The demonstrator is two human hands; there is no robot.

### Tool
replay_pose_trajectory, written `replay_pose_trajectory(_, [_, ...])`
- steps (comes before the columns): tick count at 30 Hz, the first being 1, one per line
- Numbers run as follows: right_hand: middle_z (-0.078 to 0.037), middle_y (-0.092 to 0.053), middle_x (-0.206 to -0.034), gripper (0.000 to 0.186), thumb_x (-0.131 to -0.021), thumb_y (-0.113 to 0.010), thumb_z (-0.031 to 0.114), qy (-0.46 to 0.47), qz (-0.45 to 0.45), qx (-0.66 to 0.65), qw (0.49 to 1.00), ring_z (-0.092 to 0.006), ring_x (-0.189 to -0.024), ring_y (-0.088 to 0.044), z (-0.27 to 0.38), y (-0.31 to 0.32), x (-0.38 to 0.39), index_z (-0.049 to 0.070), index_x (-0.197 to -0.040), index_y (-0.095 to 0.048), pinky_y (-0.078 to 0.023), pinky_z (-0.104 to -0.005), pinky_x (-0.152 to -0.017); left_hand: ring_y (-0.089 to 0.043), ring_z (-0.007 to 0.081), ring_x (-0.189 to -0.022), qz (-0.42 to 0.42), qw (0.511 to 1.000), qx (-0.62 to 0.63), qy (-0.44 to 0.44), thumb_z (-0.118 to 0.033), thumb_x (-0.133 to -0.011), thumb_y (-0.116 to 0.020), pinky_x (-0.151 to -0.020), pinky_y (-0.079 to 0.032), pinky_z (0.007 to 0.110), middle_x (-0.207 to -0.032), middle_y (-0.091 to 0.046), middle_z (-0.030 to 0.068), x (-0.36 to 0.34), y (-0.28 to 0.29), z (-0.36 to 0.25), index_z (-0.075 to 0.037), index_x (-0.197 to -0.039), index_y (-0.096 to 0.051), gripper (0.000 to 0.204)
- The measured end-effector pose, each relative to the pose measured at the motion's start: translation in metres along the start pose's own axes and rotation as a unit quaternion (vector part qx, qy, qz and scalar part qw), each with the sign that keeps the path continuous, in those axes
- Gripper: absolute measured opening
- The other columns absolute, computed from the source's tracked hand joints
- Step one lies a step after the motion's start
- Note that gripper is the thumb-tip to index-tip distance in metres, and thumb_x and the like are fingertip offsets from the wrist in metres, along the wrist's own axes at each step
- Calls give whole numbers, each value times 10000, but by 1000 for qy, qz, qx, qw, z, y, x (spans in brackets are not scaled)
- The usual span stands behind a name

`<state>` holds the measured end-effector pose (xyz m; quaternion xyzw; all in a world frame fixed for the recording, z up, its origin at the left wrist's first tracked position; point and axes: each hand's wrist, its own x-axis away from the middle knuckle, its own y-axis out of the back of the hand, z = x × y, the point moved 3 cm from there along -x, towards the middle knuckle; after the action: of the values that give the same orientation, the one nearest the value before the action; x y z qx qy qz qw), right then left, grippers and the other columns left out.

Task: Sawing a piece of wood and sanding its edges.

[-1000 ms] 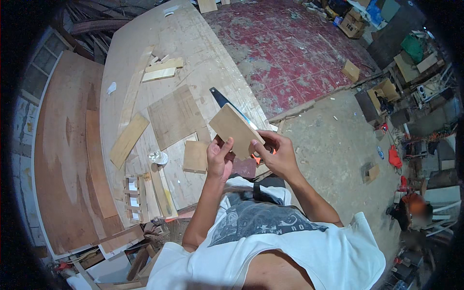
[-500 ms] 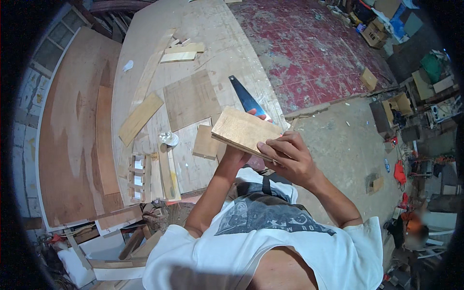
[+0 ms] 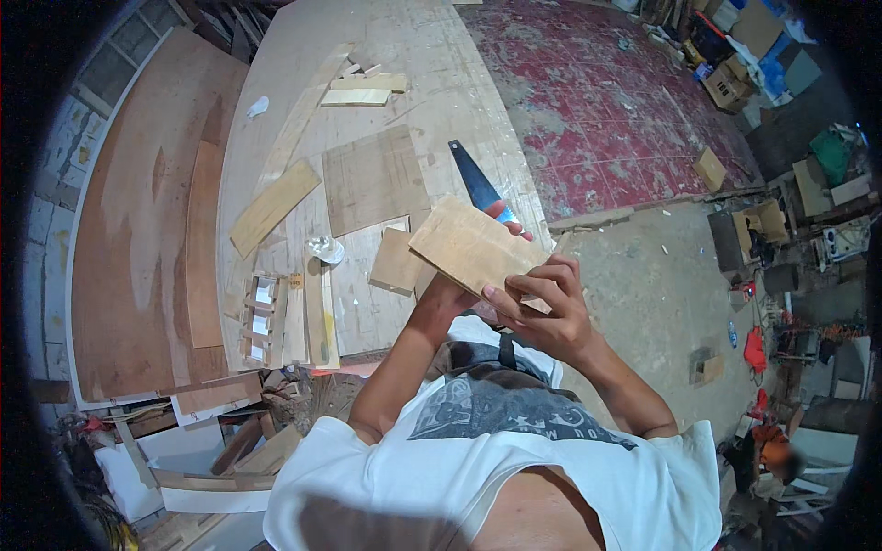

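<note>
A small rectangular plywood board (image 3: pixel 470 243) is held up at a tilt before my chest, over the near right part of the worktable. My left hand (image 3: pixel 448 292) grips it from beneath. The left fingertips come round its far edge, and the palm is hidden below. At the near right corner my right hand (image 3: pixel 554 308) holds the board, with thumb and fingers on its edge and face. Just beyond lies a handsaw blade (image 3: pixel 476 179), its near end hidden behind the board and fingers. A smaller wooden block (image 3: pixel 394 261) rests on the table left of the held board.
The worktable (image 3: pixel 404 46) bears a square plywood sheet (image 3: pixel 375 181), a wooden slat (image 3: pixel 275 208), a small clear container (image 3: pixel 326 249) and a wooden frame (image 3: pixel 263 319). A large panel (image 3: pixel 138 230) stands at left. Cardboard boxes (image 3: pixel 730 84) and clutter line the right.
The board has tipped so that more of its broad face shows and less of its near edge. My right fingers have shifted along its corner. The whole view has moved slightly.
</note>
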<state>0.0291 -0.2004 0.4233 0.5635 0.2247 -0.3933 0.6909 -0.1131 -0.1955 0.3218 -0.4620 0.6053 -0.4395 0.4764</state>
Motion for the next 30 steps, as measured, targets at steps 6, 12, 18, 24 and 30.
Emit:
replay_pose_trajectory(6, [17,-632,-879,262,-631,-849,87,-4,-36,12,999,-155,-783,-539,-1,-7,7,112,-868,-740,-405,-362,-766,-495,332,-1207,10,1000,-8,9,-377,-942,-551,-1022,-444,484,-1188,-564,151,-3,-2,3,-113,-1422,-394,570])
replay_pose_trajectory(12, [4,-633,-897,340,-595,-843,78,-5,-20,-9,1000,-171,-771,-541,-3,-7,8,121,-919,-749,-413,-359,-791,-466,357,-1258,53,997,-57,-6,-491,-949,-477,-1025,-425,544,-1280,-553,167,-1,12,1,-107,-1458,-329,655])
replay_pose_trajectory(18, [-74,-637,-902,396,-634,-815,47,-188,-54,-155,968,-178,-814,-596,-20,0,16,49,-1022,-738,-478,-341,-773,-551,261,-1147,15,979,-193,-60,-188,-762,-794,-1007,-464,447,-1093,-606,75,-2,21,2,-86,-1266,-508,589])
replay_pose_trajectory(24, [-77,-633,-877,335,-784,-756,55,-365,-99,-197,904,-119,-777,-610,-38,-7,26,16,-1111,-699,-505,-244,-686,-626,149,-986,-138,951,-266,-72,-133,-806,-750,-882,-527,320,-1043,-640,28,6,16,-6,-65,-1199,-549,447])
replay_pose_trajectory(30, [-83,-623,-932,299,-877,-691,102,-486,-91,-293,818,-115,-820,-616,-62,-23,52,-30,-1144,-662,-511,-227,-725,-650,136,-923,-219,908,-353,-55,-134,-854,-722,-801,-548,276,-1063,-656,80,3,16,-12,21,-1185,-558,400])
